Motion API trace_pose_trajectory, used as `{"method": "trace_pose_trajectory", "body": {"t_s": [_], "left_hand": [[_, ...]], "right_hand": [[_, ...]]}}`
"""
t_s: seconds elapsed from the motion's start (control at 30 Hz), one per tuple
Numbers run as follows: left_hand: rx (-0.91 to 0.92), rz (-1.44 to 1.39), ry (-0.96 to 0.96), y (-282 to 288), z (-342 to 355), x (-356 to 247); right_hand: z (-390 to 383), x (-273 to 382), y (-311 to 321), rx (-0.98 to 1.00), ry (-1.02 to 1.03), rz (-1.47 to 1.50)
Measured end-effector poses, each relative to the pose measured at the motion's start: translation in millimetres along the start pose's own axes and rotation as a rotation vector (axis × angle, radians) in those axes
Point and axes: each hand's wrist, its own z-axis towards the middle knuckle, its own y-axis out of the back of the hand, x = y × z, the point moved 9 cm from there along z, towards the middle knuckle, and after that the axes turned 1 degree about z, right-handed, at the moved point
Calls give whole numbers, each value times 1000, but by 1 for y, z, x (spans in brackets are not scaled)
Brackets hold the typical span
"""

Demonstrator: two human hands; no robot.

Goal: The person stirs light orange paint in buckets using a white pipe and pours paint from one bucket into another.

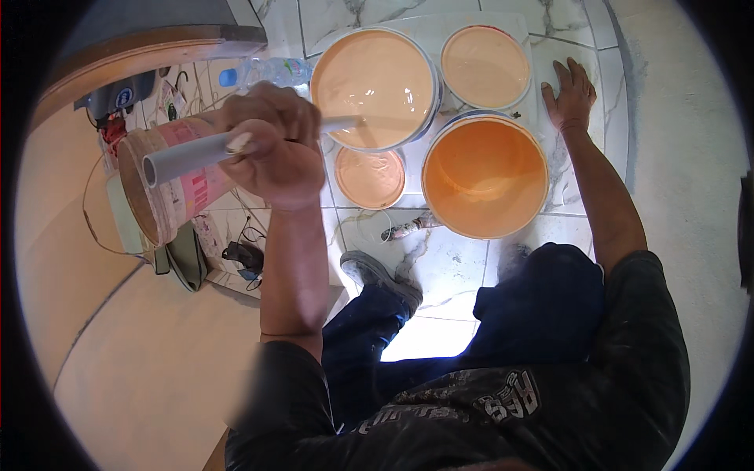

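My left hand (275,149) is closed around a grey plastic pipe (188,159), with its hollow end pointing up toward me. The pipe's lower end reaches into peach-coloured paint (377,67) that fills a large white bucket (437,98). Fingers spread, my right hand (572,96) holds nothing and appears to rest on the marble-patterned tiles to the right of the buckets. Close by stands an orange-coated bucket (543,184), largely empty, with a little paint showing at its bottom.
Two round paint-covered lids or shallow tubs (485,67) lie beside the buckets. A paint-stained brush or tool (412,226) is on the tiles near my shoe (381,279). At left are a pink-and-white bucket (196,184), a water bottle (271,72) and black cabled gear (243,259).
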Motion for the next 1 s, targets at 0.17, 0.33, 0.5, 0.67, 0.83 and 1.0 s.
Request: {"method": "trace_pose_trajectory", "body": {"t_s": [0.17, 0.33, 0.5, 0.67, 0.83, 1.0], "left_hand": [[65, -182, -27, -31, 1, -6], [71, -318, -99, -36, 33, 26], [-3, -1018, 108, -44, 67, 38], [-39, -230, -138, -21, 87, -48], [43, -276, -194, -16, 101, -94], [129, -153, -402, -14, 100, -137]], "right_hand": [[3, 5, 4, -38, 14, 45], [3, -26, -12, -20, 44, 211], [60, 24, 105, -188, 86, 762], [82, 211, 242, 228, 458, 924], [56, 328, 320, 222, 701, 988], [44, 360, 341, 292, 649, 1069]]}}
